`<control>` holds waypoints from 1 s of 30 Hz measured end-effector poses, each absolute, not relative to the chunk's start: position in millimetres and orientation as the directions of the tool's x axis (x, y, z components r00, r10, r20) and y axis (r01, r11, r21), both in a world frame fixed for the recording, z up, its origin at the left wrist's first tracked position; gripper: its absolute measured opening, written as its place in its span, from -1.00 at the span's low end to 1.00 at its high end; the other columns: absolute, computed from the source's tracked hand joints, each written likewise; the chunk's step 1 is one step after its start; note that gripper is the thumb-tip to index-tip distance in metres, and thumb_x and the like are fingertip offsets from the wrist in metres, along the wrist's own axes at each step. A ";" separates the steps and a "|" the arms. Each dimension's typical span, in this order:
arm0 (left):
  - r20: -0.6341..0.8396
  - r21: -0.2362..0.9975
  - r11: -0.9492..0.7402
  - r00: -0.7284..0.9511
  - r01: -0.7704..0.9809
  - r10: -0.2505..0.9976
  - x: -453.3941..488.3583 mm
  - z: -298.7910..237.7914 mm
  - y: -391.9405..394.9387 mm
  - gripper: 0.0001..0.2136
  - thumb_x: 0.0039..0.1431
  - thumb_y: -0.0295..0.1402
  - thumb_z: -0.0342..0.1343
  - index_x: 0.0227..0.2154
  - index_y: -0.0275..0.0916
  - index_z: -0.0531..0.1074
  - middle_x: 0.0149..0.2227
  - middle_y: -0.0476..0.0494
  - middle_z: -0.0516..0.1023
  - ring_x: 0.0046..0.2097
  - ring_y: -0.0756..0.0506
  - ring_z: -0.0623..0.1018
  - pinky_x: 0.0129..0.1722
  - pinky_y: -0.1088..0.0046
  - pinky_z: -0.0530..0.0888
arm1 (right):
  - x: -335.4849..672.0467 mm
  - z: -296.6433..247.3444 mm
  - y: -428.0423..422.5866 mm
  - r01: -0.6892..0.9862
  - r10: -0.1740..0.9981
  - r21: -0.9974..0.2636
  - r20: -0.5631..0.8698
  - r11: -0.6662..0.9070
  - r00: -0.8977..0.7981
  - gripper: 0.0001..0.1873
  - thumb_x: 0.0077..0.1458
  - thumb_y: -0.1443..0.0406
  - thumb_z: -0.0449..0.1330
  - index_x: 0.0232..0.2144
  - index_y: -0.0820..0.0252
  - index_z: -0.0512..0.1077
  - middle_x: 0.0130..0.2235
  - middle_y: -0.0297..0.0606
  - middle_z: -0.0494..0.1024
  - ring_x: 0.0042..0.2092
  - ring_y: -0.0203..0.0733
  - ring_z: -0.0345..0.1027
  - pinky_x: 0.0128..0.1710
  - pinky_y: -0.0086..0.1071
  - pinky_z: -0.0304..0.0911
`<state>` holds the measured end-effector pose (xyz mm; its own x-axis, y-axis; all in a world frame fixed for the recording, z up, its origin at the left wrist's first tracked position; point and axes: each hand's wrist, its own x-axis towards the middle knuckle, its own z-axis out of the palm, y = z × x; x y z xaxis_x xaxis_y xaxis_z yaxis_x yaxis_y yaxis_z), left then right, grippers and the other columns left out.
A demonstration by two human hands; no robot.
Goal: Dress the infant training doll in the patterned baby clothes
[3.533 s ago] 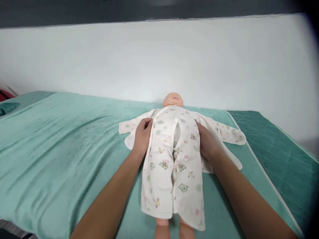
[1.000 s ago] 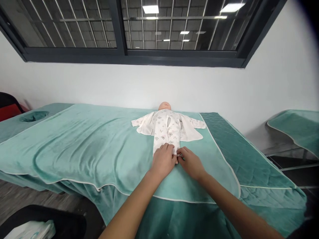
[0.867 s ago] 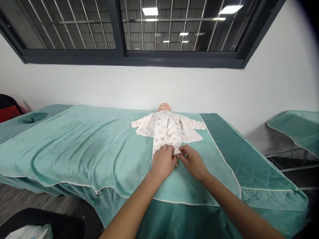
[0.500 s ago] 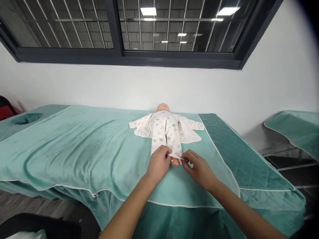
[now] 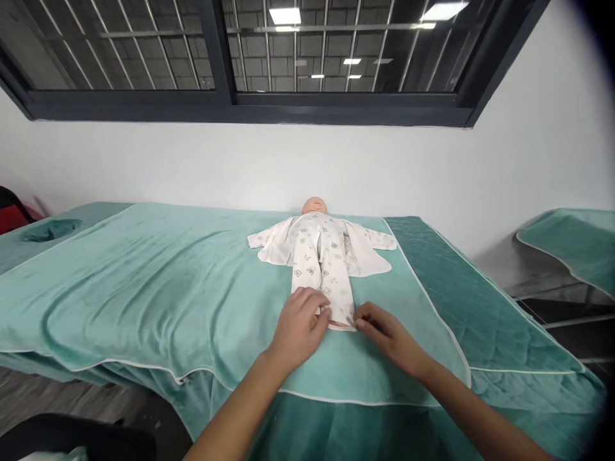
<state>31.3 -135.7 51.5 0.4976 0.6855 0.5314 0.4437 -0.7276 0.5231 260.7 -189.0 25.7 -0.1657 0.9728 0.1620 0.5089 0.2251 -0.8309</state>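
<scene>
A baby doll (image 5: 314, 205) lies on its back on a teal blanket (image 5: 158, 275), head toward the wall. It wears a white printed garment (image 5: 321, 256) with the sleeves spread out and the long front reaching down over the legs. My left hand (image 5: 298, 328) and my right hand (image 5: 388, 333) sit at the garment's bottom hem, one at each corner. Both hands have their fingers closed, pinching the hem against the blanket. The doll's feet are hidden under the cloth.
The blanket covers a bed with a darker green quilt (image 5: 461, 282) showing on the right. A second covered bed (image 5: 571, 243) stands at the far right. A white wall and dark-framed window (image 5: 230, 102) are behind. A dark object (image 5: 72, 438) sits on the floor at lower left.
My hands left the doll's sides and went to the hem. Over the last second they pulled the hem toward me, so the cloth now covers the feet.
</scene>
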 end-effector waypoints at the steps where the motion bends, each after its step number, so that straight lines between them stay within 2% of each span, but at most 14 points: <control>1: 0.547 0.560 -0.694 0.427 0.452 0.720 27.1 48.0 -130.2 -0.89 0.31 -0.38 -0.03 -0.18 -0.18 0.38 -0.18 -0.15 0.47 -0.10 -0.12 0.42 -0.07 0.28 0.37 | 263.4 23.1 -184.6 0.472 0.984 -0.863 0.141 0.178 -0.112 -0.70 0.30 0.09 0.01 -0.35 0.13 0.36 -0.35 -0.34 0.40 -0.30 -0.22 0.29 -0.25 -0.33 0.23; 4: 0.528 0.642 -0.592 0.279 0.486 0.802 17.6 35.3 -118.4 -0.88 0.31 -0.35 -0.01 -0.15 -0.18 0.37 -0.13 -0.17 0.45 -0.08 -0.12 0.43 -0.08 0.30 0.38 | 268.5 10.9 -170.8 0.344 0.996 -0.938 0.063 0.038 0.064 -0.63 0.28 0.01 0.01 -0.36 0.14 0.37 -0.44 -0.36 0.40 -0.41 -0.24 0.25 -0.38 -0.35 0.22; 7: 0.469 0.704 -0.544 0.276 0.456 0.839 15.1 23.0 -119.6 -0.87 0.33 -0.32 -0.04 -0.23 -0.19 0.39 -0.21 -0.14 0.45 -0.16 -0.10 0.43 -0.16 0.35 0.38 | 268.9 0.1 -161.5 0.274 0.990 -0.962 0.026 -0.013 0.142 -0.61 0.25 -0.02 0.04 -0.37 0.14 0.38 -0.48 -0.37 0.41 -0.49 -0.26 0.22 -0.48 -0.37 0.19; 12: 0.397 0.807 -0.477 0.278 0.348 0.875 17.7 7.1 -129.7 -0.74 0.34 -0.25 -0.06 -0.45 -0.21 0.34 -0.42 -0.04 0.37 -0.33 -0.03 0.38 -0.29 0.43 0.33 | 265.5 -5.3 -160.4 0.413 0.982 -0.911 0.085 0.007 0.171 -0.62 0.25 -0.01 0.04 -0.42 0.12 0.39 -0.52 -0.39 0.39 -0.51 -0.27 0.21 -0.50 -0.38 0.14; 15: 0.308 0.897 -0.325 0.102 0.299 0.946 16.1 1.2 -117.6 -0.70 0.34 -0.19 -0.07 -0.48 -0.20 0.29 -0.50 0.02 0.30 -0.43 -0.01 0.33 -0.40 0.47 0.29 | 265.1 -6.7 -161.4 0.519 0.973 -0.853 0.158 0.050 0.167 -0.65 0.27 0.04 0.03 -0.42 0.11 0.38 -0.50 -0.37 0.40 -0.46 -0.23 0.27 -0.43 -0.36 0.17; 17: 0.294 0.899 -0.275 -0.004 0.341 0.956 13.4 -0.4 -99.2 -0.75 0.33 -0.20 -0.08 -0.40 -0.19 0.35 -0.46 0.00 0.38 -0.40 -0.04 0.38 -0.38 0.45 0.34 | 265.6 -8.9 -159.9 0.591 0.956 -0.802 0.236 0.090 0.175 -0.71 0.28 0.10 0.04 -0.39 0.11 0.39 -0.45 -0.33 0.44 -0.40 -0.19 0.31 -0.37 -0.33 0.20; 20: 0.450 0.737 -0.370 -0.001 0.565 0.893 9.4 -0.2 -64.1 -0.86 0.25 -0.35 -0.02 -0.22 -0.18 0.43 -0.20 -0.15 0.51 -0.13 -0.16 0.46 -0.10 0.27 0.42 | 266.1 -13.7 -152.9 0.694 0.912 -0.696 0.384 0.185 0.142 -0.84 0.26 0.24 0.03 -0.26 0.13 0.40 -0.23 -0.20 0.49 -0.22 -0.12 0.37 -0.22 -0.27 0.29; 22: 0.527 0.581 -0.434 0.088 0.689 0.845 8.1 0.5 -42.0 -0.76 0.18 -0.45 0.02 -0.11 -0.19 0.44 -0.04 -0.24 0.49 0.07 -0.26 0.40 0.07 0.12 0.36 | 266.0 -16.5 -144.9 0.758 0.881 -0.606 0.463 0.239 0.093 -0.80 0.23 0.32 0.03 -0.14 0.15 0.40 -0.05 -0.10 0.46 -0.03 -0.04 0.34 -0.05 -0.18 0.30; 24: 0.530 0.465 -0.466 0.184 0.753 0.827 8.5 1.0 -23.9 -0.69 0.17 -0.49 0.02 -0.03 -0.21 0.44 0.06 -0.29 0.46 0.20 -0.32 0.31 0.16 0.04 0.29 | 265.3 -17.6 -134.8 0.825 0.859 -0.508 0.508 0.246 0.056 -0.70 0.21 0.35 0.04 -0.02 0.16 0.38 0.07 -0.06 0.41 0.12 0.02 0.24 0.10 -0.07 0.22; 27: 0.494 0.361 -0.519 0.313 0.775 0.811 12.0 1.7 -4.0 -0.70 0.21 -0.50 -0.02 -0.04 -0.23 0.47 0.09 -0.31 0.46 0.30 -0.34 0.22 0.24 -0.01 0.21 | 263.0 -14.4 -117.9 0.904 0.862 -0.386 0.506 0.182 0.043 -0.62 0.22 0.35 0.05 0.08 0.18 0.35 0.15 -0.08 0.39 0.20 0.06 0.14 0.20 0.01 0.11; 30: 0.488 0.310 -0.607 0.425 0.732 0.762 17.3 3.5 10.6 -0.72 0.22 -0.49 -0.01 -0.08 -0.23 0.51 0.04 -0.30 0.50 0.27 -0.31 0.28 0.29 0.02 0.16 | 259.6 -7.3 -101.4 0.944 0.879 -0.304 0.476 0.124 0.038 -0.61 0.25 0.34 0.03 0.11 0.21 0.34 0.17 -0.08 0.39 0.22 0.05 0.13 0.23 0.00 0.03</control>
